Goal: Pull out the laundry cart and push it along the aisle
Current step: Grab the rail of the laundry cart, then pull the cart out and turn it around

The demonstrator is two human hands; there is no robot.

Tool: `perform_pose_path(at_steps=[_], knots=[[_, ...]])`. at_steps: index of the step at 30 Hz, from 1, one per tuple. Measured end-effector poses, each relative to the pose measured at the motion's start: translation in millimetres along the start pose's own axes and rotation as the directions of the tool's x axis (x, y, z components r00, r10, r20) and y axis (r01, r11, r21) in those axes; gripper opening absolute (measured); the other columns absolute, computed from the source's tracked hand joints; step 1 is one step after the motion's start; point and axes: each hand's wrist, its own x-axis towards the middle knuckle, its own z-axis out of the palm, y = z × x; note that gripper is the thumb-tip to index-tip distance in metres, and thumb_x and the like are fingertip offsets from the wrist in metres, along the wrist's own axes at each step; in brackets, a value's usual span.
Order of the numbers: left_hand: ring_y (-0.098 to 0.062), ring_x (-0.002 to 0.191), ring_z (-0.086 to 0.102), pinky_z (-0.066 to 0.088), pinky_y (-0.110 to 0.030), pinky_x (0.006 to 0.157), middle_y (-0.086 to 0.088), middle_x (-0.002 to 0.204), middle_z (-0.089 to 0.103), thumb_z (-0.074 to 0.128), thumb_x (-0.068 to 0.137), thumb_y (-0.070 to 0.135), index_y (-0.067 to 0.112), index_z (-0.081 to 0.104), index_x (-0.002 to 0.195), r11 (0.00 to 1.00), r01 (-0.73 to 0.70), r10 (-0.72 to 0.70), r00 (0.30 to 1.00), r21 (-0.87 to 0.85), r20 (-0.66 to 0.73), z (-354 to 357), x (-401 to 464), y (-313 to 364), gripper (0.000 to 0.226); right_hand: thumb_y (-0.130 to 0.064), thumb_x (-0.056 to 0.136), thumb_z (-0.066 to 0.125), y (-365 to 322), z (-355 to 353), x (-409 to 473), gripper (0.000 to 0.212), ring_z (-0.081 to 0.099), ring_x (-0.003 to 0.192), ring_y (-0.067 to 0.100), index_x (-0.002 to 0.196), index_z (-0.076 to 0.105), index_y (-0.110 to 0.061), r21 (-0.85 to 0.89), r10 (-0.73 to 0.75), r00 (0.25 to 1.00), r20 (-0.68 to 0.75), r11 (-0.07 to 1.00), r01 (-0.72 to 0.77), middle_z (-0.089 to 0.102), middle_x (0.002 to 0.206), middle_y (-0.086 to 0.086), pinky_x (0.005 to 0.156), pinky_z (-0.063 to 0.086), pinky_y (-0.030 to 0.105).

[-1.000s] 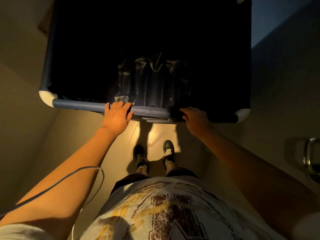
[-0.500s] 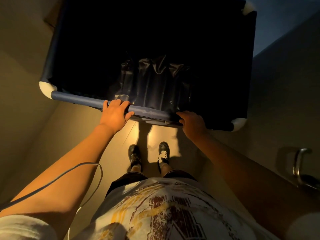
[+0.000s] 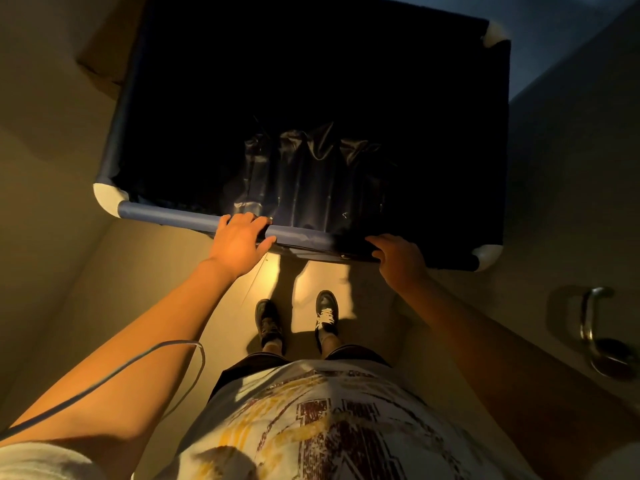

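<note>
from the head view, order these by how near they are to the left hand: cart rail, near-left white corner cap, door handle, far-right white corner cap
From the left hand:
1. Cart rail, gripped under its fingers.
2. Near-left corner cap, along the rail to the left.
3. Far-right corner cap and door handle, both well off to the right; too close to call.

Cart [image 3: 173,214] has swung since 1.0 s ago: its near rail now slopes down toward the right, and the far right corner cap [image 3: 493,36] has come fully into view. More blue floor [image 3: 554,46] shows beyond it. Door handle [image 3: 588,320] at right, first cut off by the frame edge, now shows whole. Feet [image 3: 266,322] have stepped slightly left.
</note>
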Motion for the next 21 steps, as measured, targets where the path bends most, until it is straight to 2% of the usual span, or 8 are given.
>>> perform_pose_path(at_steps=[3, 8, 13, 21], knots=[[-0.032, 0.106, 0.060, 0.038, -0.053, 0.108, -0.004, 0.106, 0.063, 0.048, 0.098, 0.056, 0.025, 0.060, 0.125, 1.000, 0.000, 0.000, 1.000, 0.016, 0.009, -1.9, 1.2, -27.1, 0.043, -0.010, 0.098, 0.057, 5.4, -0.5, -3.7, 0.040, 0.063, 0.120, 0.032, 0.137, 0.060, -0.018, 0.008, 0.023, 1.000, -0.002, 1.000, -0.023, 0.066, 0.133, 0.009, 0.099, 0.052, 0.049], [-0.034, 0.109, 0.059, 0.034, -0.059, 0.111, -0.008, 0.108, 0.064, 0.043, 0.092, 0.075, 0.022, 0.061, 0.118, 0.990, 0.067, -0.068, 0.998, 0.122, 0.010, -2.0, -2.2, -80.7, 0.061, -0.013, 0.100, 0.056, 10.7, 0.2, -11.5, 0.040, 0.063, 0.122, 0.027, 0.139, 0.059, -0.019, -0.031, 0.024, 0.999, -0.021, 0.999, -0.025, 0.065, 0.135, 0.006, 0.100, 0.050, 0.047], [-0.034, 0.112, 0.058, 0.033, -0.057, 0.112, -0.009, 0.111, 0.063, 0.043, 0.093, 0.073, 0.021, 0.060, 0.119, 0.990, 0.090, -0.092, 0.996, 0.110, 0.008, 0.6, -2.4, -73.1, 0.060, -0.008, 0.097, 0.059, 12.9, 1.3, -14.3, 0.041, 0.065, 0.119, 0.029, 0.137, 0.061, -0.017, -0.033, 0.036, 0.998, -0.054, 0.999, -0.038, 0.068, 0.131, 0.009, 0.101, 0.050, 0.049], [-0.032, 0.110, 0.058, 0.031, -0.057, 0.115, -0.008, 0.107, 0.062, 0.044, 0.094, 0.071, 0.020, 0.060, 0.119, 0.991, 0.101, -0.098, 0.994, 0.084, -0.041, 9.2, -4.2, -61.5, 0.059, -0.007, 0.098, 0.056, 19.8, -1.8, -7.6, 0.043, 0.061, 0.125, 0.028, 0.139, 0.059, -0.018, -0.036, 0.091, 0.995, -0.036, 0.995, -0.092, 0.065, 0.135, 0.008, 0.106, 0.046, 0.048]])
